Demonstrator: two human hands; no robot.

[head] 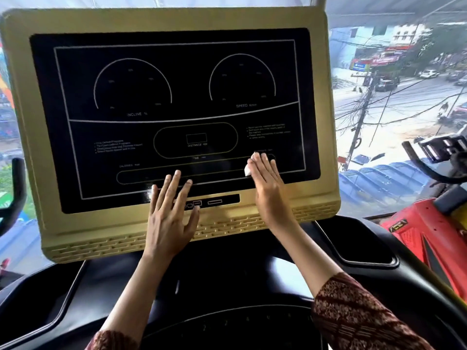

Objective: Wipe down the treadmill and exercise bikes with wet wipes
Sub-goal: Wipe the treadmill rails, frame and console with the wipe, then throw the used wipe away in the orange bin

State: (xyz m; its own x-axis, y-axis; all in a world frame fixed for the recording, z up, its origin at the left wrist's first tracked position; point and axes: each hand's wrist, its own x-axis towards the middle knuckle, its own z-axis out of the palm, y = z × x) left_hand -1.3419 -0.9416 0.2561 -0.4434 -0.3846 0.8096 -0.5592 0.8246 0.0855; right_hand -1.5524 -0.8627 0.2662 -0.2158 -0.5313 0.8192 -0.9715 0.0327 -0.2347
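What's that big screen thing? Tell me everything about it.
The treadmill console is a wide gold-beige, plastic-looking frame around a dark, unlit black panel with white outlines: two dial arcs marked INCLINE and SPEED, and a DISTANCE box. Vent slots run along its bottom edge. The left hand and right hand each press a white wipe flat against its lower part.

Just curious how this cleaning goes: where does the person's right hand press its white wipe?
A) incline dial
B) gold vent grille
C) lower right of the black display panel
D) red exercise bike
C: the right hand lies flat on the crumpled white wipe against the lower right of the treadmill's black display panel.
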